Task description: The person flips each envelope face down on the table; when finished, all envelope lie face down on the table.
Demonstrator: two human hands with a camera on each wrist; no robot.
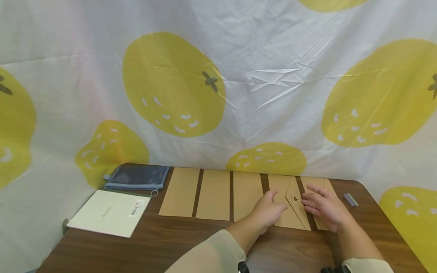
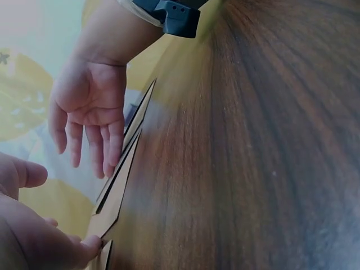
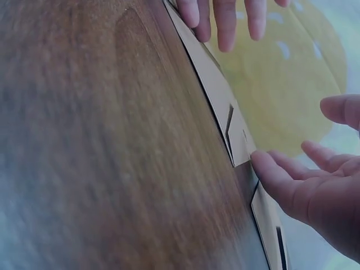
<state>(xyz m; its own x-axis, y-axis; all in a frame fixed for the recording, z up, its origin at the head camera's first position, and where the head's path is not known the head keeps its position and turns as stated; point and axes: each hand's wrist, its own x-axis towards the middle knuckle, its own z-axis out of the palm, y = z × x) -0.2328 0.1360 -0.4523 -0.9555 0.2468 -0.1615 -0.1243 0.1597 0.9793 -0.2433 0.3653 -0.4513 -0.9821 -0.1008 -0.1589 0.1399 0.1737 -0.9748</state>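
Observation:
Several brown kraft envelopes (image 1: 214, 195) lie in a row along the back of the wooden table. The fourth from the left is an envelope (image 1: 279, 185) with its pointed flap and a small dark emblem facing up. Above its left part is my left hand (image 1: 267, 211), thumb spread and fingers extended. My right hand (image 1: 324, 206) hovers at the gap between it and the rightmost envelope (image 1: 315, 182), its fingers loosely spread. Both palms face each other in the right wrist view, where the right hand's fingertips (image 3: 264, 163) are right beside the envelope edges. Neither hand grips anything.
At the left lies a white notebook (image 1: 106, 216) with a barcode sticker, and behind it a blue zip pouch (image 1: 138, 176) with a ring on its zip. Small pastel sticks (image 1: 351, 200) lie right of the envelopes. A fruit-print curtain (image 1: 259, 98) hangs behind the table.

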